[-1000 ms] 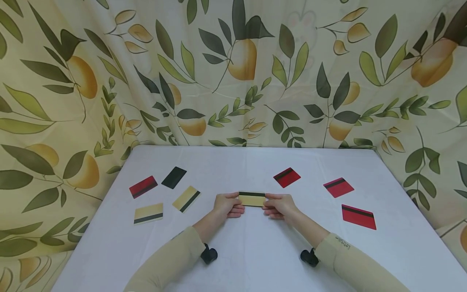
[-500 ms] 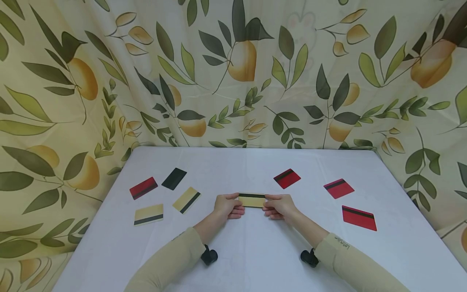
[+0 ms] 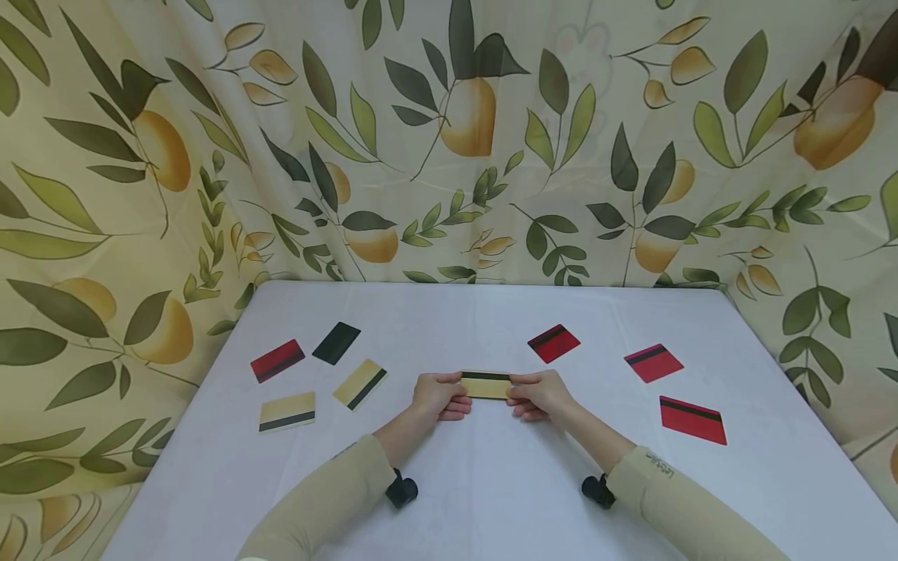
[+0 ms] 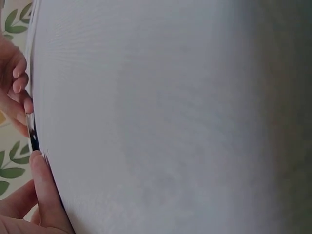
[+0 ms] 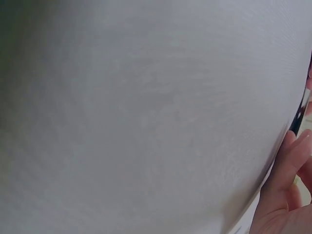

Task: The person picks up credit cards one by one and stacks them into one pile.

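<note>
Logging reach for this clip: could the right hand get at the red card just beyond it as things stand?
Probably yes: nothing visible lies between the right hand and that red card, though the hand pinches the gold card.

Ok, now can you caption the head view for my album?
Both hands hold a black-striped gold card; seven other cards lie on the white table.

High forward-down head view, two close wrist views, white tabletop (image 3: 491,483) in all.
</note>
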`<state>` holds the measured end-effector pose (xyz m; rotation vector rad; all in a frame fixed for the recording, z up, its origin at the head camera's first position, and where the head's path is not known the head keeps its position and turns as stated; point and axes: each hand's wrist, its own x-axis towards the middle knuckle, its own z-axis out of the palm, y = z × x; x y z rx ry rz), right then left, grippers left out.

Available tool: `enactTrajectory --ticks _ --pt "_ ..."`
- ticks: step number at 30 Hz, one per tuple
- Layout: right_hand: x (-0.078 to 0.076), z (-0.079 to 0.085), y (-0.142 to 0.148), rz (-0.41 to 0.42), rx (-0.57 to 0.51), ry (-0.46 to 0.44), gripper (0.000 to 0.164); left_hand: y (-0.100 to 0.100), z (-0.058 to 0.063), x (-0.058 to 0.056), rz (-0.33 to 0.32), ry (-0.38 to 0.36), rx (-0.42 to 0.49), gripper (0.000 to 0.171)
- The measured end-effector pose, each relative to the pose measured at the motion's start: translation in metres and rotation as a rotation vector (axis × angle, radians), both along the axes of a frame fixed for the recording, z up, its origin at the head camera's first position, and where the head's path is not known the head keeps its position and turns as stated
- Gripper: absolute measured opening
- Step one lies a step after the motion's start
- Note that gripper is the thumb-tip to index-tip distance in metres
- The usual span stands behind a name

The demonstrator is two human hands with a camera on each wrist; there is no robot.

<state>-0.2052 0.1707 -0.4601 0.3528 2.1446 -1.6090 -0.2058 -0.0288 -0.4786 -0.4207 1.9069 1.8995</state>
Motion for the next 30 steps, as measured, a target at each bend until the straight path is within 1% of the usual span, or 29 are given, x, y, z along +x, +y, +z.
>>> enactTrajectory --ticks 9,15,25,30 --pt "-0.002 0.0004 -0.0017 -0.013 0.043 0.006 0.043 0.0014 -0.002 -0.0029 0.004 0.015 -0.031 0.034" --pt "-0.002 -0.0006 -0.0028 -0.005 0.078 0.024 0.042 0.0017 -0.0028 -0.0042 0.008 0.017 -0.05 0.029" --pt "-0.0026 -0.0013 -0.0019 0.02 0.091 0.04 0.042 0.0027 -0.0014 -0.0037 0.019 0.026 -0.065 0.031" --pt "-0.0031 -0.0015 -0.0015 0.027 0.1 0.039 0.042 0.0024 -0.0018 -0.0032 0.02 0.027 -0.059 0.038"
